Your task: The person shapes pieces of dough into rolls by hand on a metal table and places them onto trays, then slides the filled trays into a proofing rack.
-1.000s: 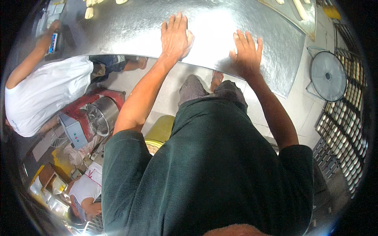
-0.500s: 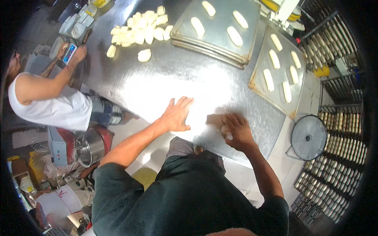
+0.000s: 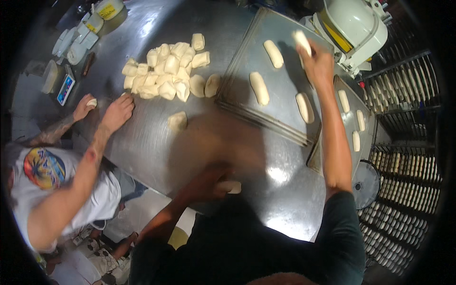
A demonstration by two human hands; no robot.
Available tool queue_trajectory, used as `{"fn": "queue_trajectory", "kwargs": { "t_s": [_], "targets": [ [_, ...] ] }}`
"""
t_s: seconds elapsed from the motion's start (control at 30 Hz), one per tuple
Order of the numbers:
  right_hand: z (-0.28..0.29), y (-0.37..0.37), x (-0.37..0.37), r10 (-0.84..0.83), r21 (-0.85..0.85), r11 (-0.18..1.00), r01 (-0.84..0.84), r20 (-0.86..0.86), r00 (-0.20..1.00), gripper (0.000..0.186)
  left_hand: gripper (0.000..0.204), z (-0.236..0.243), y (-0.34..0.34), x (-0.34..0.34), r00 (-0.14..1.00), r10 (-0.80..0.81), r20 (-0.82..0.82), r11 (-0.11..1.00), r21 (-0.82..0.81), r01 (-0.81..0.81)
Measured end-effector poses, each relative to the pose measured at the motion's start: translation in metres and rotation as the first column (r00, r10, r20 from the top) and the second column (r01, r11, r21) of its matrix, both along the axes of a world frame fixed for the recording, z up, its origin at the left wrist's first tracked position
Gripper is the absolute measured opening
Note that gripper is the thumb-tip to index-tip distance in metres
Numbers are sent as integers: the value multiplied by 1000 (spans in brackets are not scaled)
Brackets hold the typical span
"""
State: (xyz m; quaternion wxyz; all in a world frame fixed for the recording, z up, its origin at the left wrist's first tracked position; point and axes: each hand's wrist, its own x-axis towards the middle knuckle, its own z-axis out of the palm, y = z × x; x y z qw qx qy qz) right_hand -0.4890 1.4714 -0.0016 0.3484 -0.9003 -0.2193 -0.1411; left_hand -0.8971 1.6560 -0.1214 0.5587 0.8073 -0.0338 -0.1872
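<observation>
Over the far right of the stacked baking trays [image 3: 281, 88], my right hand [image 3: 317, 66] grips a rolled dough log [image 3: 302, 42]. More dough logs, such as this pale one [image 3: 259, 89], lie spaced out on the top tray. My left hand [image 3: 209, 184], in shadow and a little blurred, is closed around a piece of dough [image 3: 232, 187] above the near table edge. Beyond it, a single dough piece [image 3: 177, 122] sits apart from a heap of cut dough pieces [image 3: 164, 69] on the metal table [image 3: 142, 123].
At the left, a co-worker's hands [image 3: 116, 113] handle small dough bits beside a digital scale [image 3: 66, 90]. A second tray [image 3: 349, 133] with dough logs stands right of the stack. A pale machine [image 3: 354, 31] is behind, with loaded racks [image 3: 406, 199] and a round fan [image 3: 365, 185] at right.
My right hand has gone from the near table to the far tray, lifting a dough log. My left hand has drawn back and closed on dough. The co-worker's hands came nearer the heap.
</observation>
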Motion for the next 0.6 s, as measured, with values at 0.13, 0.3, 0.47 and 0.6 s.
{"fn": "queue_trajectory", "kwargs": {
  "t_s": [0.13, 0.3, 0.47, 0.6],
  "targets": [
    [-62, 63, 134, -56, -156, 984, 88, 200, 978, 44, 77, 24, 33, 37, 992, 27, -126, 996, -77, -37],
    [-68, 78, 139, -85, -233, 965, 123, 166, 982, 65, 85, 52, 62, 98, 989, 136, -58, 981, -135, -142],
    [-3, 20, -21, 690, 255, 722, -643, -332, 643, 63, 77, 69, 66, 192, 931, 277, 236, 947, -230, -223],
    [6, -7, -82, 489, -6, 865, -501, -213, 846, 44, 79, 84, 46, 243, 925, 219, 311, 936, -335, -109]
  ]
}}
